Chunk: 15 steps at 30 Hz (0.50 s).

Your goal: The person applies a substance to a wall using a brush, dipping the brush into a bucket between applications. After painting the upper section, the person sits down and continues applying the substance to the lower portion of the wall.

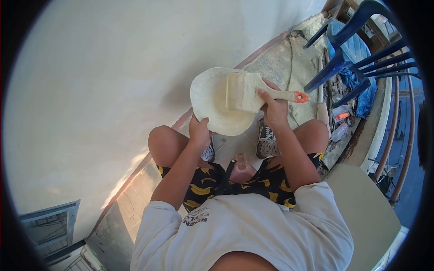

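Note:
My left hand [200, 131] grips the lower left rim of a shallow, pale round container [208, 99], thumb on the rim and fingers underneath. A wide paintbrush [244, 92] with cream-coated bristles lies over the container's right side. Around the base of its whitish handle my right hand [273, 106] is closed, with the thumb on top. The handle's orange-red end [300, 96] points right. Whitish paint or a similar coating covers the container's inside. Whether the bristles touch the container is hard to tell.
A pale wall [108, 81] fills the left side. Blue plastic chairs [339, 63] stand at upper right near a blue sheet [366, 97], debris and a curved railing [409, 135]. Between my legs is a pinkish object [242, 171]. A window [49, 228] shows at lower left.

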Tool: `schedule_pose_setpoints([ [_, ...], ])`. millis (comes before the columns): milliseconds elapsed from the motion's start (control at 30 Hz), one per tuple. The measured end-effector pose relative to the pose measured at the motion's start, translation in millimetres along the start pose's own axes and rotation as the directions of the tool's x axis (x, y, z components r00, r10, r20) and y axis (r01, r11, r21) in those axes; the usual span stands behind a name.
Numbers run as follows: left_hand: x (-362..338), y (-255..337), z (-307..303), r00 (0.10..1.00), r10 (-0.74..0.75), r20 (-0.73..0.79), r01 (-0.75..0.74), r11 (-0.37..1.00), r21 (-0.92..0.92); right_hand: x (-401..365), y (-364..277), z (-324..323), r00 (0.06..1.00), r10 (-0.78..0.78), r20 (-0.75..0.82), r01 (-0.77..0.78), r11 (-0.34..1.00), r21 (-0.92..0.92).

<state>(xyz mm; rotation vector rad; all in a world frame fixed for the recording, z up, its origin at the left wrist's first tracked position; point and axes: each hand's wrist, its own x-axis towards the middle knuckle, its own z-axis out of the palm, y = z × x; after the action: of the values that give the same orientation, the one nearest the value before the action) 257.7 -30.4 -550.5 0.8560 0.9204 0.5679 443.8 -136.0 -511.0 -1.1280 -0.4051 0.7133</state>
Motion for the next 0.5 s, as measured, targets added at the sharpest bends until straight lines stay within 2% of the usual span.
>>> schedule_pose_setpoints([
  [33,2,-1,-1,1.000,-0.001,0.009,0.001,1.000,-0.019,3,0,2,1.000,0.004,0.008,-0.006,0.972,0.237],
  [100,2,-4,-2,1.000,-0.001,0.003,0.001,1.000,-0.013,0,-7,4,1.000,0.023,-0.012,-0.019,0.961,0.276],
  [167,3,-6,-1,1.000,-0.001,0.007,0.001,1.000,-0.003,-7,-16,11,0.990,-0.137,-0.040,0.143,0.959,0.245],
  [200,2,-7,0,1.000,0.005,-0.010,-0.005,1.000,-0.010,-9,-15,9,0.989,-0.138,-0.045,0.145,0.959,0.244],
  [233,3,-8,2,1.000,0.010,-0.023,-0.011,1.000,-0.016,-10,-13,5,0.966,-0.239,0.100,0.252,0.955,-0.156],
  [267,4,-11,1,1.000,0.005,-0.010,-0.005,1.000,-0.011,-13,-11,0,0.927,-0.266,0.263,0.368,0.775,-0.513],
  [300,6,-17,-2,1.000,0.000,-0.012,0.000,1.000,-0.011,-16,-3,-3,0.931,-0.270,0.248,0.363,0.773,-0.520],
  [367,13,-21,-5,1.000,0.012,0.016,-0.012,1.000,-0.006,-11,20,-4,0.981,-0.188,0.058,0.196,0.912,-0.361],
  [400,13,-23,-6,1.000,-0.003,0.009,0.003,1.000,-0.001,-5,21,-9,0.975,-0.212,0.064,0.221,0.905,-0.362],
  [467,10,-26,-11,1.000,0.005,0.012,-0.005,1.000,0.013,-3,25,-14,0.997,-0.050,0.056,0.070,0.888,-0.455],
  [500,12,-25,-10,1.000,-0.004,-0.009,0.004,1.000,0.008,-1,25,-13,0.995,-0.082,0.062,0.101,0.890,-0.445],
])
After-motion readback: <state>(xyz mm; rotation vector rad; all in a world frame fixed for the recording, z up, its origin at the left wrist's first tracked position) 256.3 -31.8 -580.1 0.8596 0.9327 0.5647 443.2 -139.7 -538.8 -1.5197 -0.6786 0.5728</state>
